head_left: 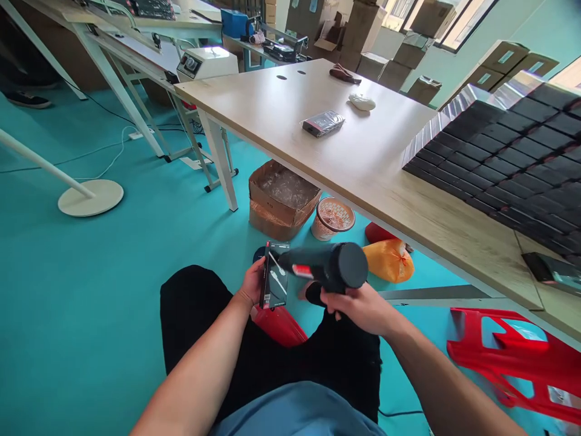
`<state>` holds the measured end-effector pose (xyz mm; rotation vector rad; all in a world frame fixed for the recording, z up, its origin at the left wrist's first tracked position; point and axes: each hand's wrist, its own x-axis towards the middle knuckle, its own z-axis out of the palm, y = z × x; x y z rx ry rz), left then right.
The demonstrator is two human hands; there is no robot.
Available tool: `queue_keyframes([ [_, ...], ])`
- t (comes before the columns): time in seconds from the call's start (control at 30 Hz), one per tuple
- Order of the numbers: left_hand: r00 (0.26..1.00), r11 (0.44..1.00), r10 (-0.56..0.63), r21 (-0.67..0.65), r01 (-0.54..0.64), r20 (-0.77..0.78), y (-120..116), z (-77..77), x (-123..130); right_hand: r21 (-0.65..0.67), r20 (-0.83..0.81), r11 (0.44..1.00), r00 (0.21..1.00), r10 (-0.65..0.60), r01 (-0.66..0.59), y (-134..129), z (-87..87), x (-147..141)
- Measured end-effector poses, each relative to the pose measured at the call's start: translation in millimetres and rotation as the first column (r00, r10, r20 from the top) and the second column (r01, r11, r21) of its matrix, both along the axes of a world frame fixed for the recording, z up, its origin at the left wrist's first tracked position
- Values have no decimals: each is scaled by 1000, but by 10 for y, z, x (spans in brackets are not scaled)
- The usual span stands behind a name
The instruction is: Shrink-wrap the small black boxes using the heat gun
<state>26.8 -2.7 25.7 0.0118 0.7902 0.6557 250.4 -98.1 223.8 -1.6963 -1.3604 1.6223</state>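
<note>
My left hand grips a slim black box by its left edge, with pale cable shapes printed on the face and a red mark at the top. In my right hand is a black heat gun with a red label, held by its handle. The nozzle points left at the upper part of the box, close to it; I cannot tell whether they touch. Below the box, between my knees, part of a red object shows.
On the wooden table stand stacked black boxes, a film-wrapped box and a white object. Beneath are a carton of clear plastic, a wastebasket and an orange bag. A red stool lies right.
</note>
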Motion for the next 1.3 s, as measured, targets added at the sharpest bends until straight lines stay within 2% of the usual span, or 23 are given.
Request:
queue_keyframes([
  [0.03, 1000, 1000, -4, 3, 4, 0, 3, -1, 5, 48, 17, 998, 999, -50, 49, 2, 1, -13],
  [0.07, 1000, 1000, -3, 2, 3, 4, 6, -1, 12, 63, 12, 997, 999, -41, 41, -1, 8, -29],
  [0.17, 999, 999, 39, -14, -39, 14, 17, 11, 24, -6, -95, 976, 971, 218, -219, -47, 26, -50],
  [0.2, 998, 998, 62, -16, -62, 18, 23, 14, 24, -15, -108, 962, 956, 271, -274, -72, 18, -40],
  [0.23, 997, 997, 80, -17, -80, 21, 30, 15, 20, -8, -91, 963, 959, 268, -270, -97, 0, -19],
  [0.3, 995, 996, 94, -13, -93, 43, 38, 6, 5, 33, -2, 993, 993, 117, -117, -141, -57, 40],
  [0.37, 996, 997, 74, -6, -74, 57, 37, -20, -8, 14, 42, 999, 998, -44, 44, -165, -104, 83],
  [0.4, 997, 998, 58, -3, -58, 51, 33, -40, -9, -31, 21, 997, 997, -73, 74, -169, -112, 83],
  [0.47, 1000, 1000, 26, 9, -27, 16, 21, -91, 1, -122, -92, 991, 994, -63, 51, -155, -93, 35],
  [0.53, 999, 1000, -1, 25, 2, -39, 8, -145, 25, -118, -226, 991, 971, -81, 55, -99, -49, -48],
  [0.57, 999, 999, -15, 43, 17, -48, 0, -166, 38, -89, -263, 991, 957, -121, 101, -54, -28, -81],
  [0.67, 997, 994, -71, 78, 72, -23, -16, -185, 48, -45, -233, 956, 927, -293, 291, 111, 6, -66],
  [0.73, 996, 994, -87, 73, 87, 0, -15, -162, 26, -77, -168, 932, 917, -361, 353, 208, 8, 44],
  [0.9, 996, 994, -91, 61, 92, -18, 32, -95, -26, -95, -155, 949, 937, -313, 301, 311, 34, 286],
  [1.0, 993, 992, -114, 50, 115, -18, 52, -68, -14, -82, -126, 953, 945, -302, 293, 307, 79, 198],
  [1.17, 996, 995, -90, 46, 91, -28, 53, -29, 4, -68, -208, 987, 965, -158, 147, 332, 86, -34],
  [1.3, 998, 998, -56, 4, 56, -30, 44, -69, -21, -51, -74, 963, 961, -268, 264, 356, 39, 72],
])
